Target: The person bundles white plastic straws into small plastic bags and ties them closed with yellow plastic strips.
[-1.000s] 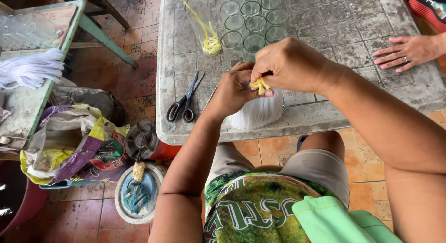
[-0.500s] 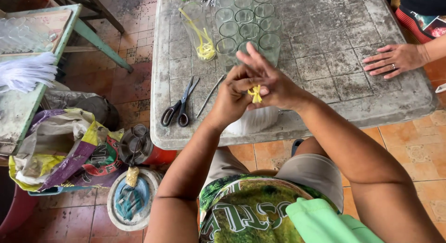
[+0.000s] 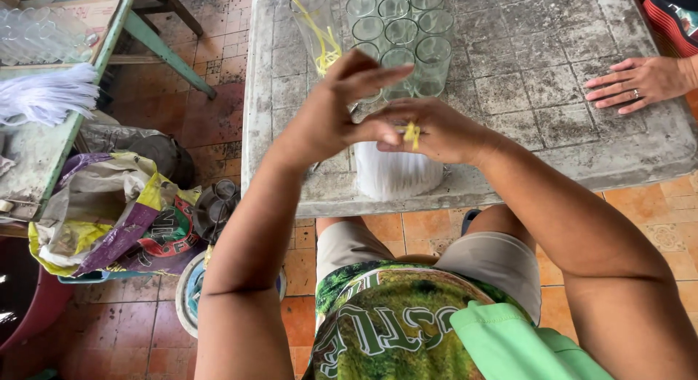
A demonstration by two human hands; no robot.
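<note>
My right hand (image 3: 436, 133) pinches a thin yellow band (image 3: 412, 133) at the top of a white bundle of plastic bags (image 3: 396, 175) that stands on the stone table (image 3: 552, 82). My left hand (image 3: 334, 114) is right beside it, thumb touching the right hand, fingers spread upward and holding nothing that I can see. Just behind both hands stand several clear glasses (image 3: 407, 31). A clear bag with yellow bands (image 3: 320, 31) stands left of the glasses.
Another person's hand (image 3: 636, 82) with a ring lies flat at the table's right edge. To the left, a green bench (image 3: 43, 144) carries clear cups and white plastic strips (image 3: 43, 96). Crumpled sacks (image 3: 116, 220) and a round tub (image 3: 193, 289) sit on the tiled floor.
My hands have risen and moved apart slightly, and my left fingers have spread open. The scissors seen before are hidden behind my left arm. The view has shifted closer to the table.
</note>
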